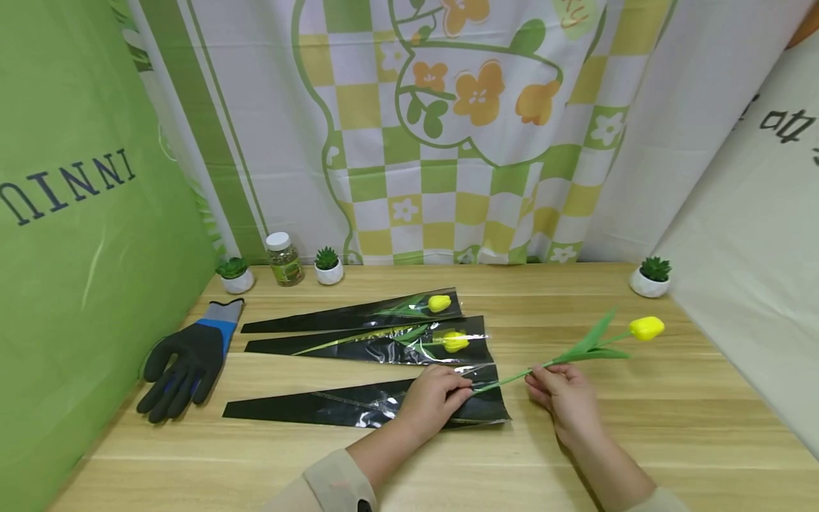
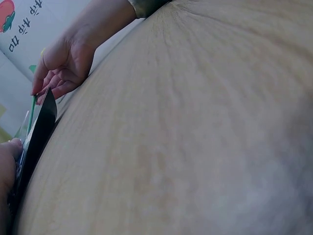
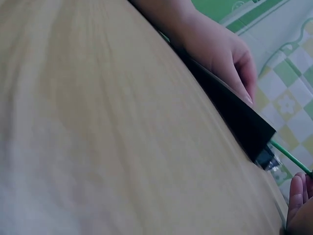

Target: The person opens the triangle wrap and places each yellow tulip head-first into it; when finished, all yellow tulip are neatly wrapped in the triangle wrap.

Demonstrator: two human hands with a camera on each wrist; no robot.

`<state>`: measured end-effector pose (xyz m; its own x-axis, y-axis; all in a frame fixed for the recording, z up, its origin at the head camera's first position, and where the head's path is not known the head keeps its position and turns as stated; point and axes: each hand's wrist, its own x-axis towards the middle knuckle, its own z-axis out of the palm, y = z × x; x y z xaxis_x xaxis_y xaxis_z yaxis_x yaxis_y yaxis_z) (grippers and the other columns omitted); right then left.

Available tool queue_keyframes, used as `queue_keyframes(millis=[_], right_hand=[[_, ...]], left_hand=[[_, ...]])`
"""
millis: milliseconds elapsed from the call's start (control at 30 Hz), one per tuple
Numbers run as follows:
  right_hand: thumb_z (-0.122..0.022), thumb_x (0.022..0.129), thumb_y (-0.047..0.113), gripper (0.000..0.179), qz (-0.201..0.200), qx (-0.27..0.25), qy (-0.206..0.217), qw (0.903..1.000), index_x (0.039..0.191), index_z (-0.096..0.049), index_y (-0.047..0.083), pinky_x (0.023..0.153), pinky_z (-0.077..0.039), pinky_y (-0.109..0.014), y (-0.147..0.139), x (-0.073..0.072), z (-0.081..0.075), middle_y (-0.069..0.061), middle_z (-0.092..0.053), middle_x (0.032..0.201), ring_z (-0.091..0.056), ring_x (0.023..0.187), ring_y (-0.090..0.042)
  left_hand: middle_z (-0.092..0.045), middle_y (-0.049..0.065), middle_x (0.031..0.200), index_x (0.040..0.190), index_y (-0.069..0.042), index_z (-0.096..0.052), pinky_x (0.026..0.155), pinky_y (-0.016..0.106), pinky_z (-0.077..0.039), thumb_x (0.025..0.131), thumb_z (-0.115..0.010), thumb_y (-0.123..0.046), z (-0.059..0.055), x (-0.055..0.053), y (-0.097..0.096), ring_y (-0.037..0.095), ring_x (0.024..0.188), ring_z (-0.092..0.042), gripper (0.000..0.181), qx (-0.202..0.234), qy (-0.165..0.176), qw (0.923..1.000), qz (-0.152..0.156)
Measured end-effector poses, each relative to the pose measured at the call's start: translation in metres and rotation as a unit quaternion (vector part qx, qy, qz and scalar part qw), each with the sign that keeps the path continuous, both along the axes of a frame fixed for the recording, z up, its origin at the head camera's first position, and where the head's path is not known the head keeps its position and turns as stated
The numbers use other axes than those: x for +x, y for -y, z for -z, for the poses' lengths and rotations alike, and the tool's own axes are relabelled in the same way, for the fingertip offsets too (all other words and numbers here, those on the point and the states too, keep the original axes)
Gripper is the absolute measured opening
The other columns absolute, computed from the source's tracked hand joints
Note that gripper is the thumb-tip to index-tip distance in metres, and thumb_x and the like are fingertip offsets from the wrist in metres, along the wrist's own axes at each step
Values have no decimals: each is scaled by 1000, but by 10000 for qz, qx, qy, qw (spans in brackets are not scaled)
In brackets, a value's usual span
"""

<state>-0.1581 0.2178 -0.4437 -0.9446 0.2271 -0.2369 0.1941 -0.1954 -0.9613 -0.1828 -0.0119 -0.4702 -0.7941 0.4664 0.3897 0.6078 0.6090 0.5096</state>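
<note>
My right hand (image 1: 569,402) pinches the green stem of a yellow tulip (image 1: 646,328), its flower pointing right. The lower stem (image 3: 291,156) enters the wide right end of a black flower sleeve (image 1: 307,404) with a clear front. At that opening, my left hand (image 1: 431,398) grips the sleeve, its fingertips close by the stem; the exact pinch is partly hidden. Farther back lie two more black sleeves, a middle one (image 1: 358,350) and a back one (image 1: 339,314), each with a yellow tulip inside. In the left wrist view, the right hand (image 2: 66,68) holds the stem beyond the sleeve's edge.
A black and blue work glove (image 1: 185,363) lies at the left. Along the back stand a lidded jar (image 1: 285,263) and small potted plants, one left (image 1: 237,277), one beside the jar (image 1: 328,269), one far right (image 1: 650,279). Printed curtains (image 1: 448,206) hang behind the wooden table (image 1: 672,427).
</note>
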Motion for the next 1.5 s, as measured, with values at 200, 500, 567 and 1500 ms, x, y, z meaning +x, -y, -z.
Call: queue_keyframes(millis=[200,500,567,1500], right_hand=[[-54,98,1,21,-39,66,-12,10000,112,-40,-2,75,-57,-15,16,2,2,12,-64,77,-66,76,1],[-54,97,0,26,-124,3,61,9999,117,-38,-6,76,-57,-15,27,4,3,10,-65,77,-67,75,0],[-55,97,-1,27,-145,-6,93,9999,117,-38,-6,75,-57,-14,29,4,3,9,-65,77,-67,75,0],[-55,99,5,21,-109,170,-30,9998,118,-47,2,80,-57,-17,14,8,-5,14,-71,80,-68,80,1]], left_hand=[[-73,-2,103,102,-15,-77,92,26,-51,93,-67,-24,0,0,0,15,101,-63,16,30,-13,10000,-4],[-73,-1,103,104,-16,-77,93,26,-51,93,-67,-25,0,0,0,16,101,-63,17,-25,-7,10000,-15],[-73,-1,104,104,-16,-77,93,26,-51,93,-67,-25,0,1,1,16,102,-63,18,-19,-6,10000,-25],[-73,1,103,101,-14,-77,92,27,-51,93,-66,-22,3,-2,0,17,100,-64,15,-19,-137,9999,-23]])
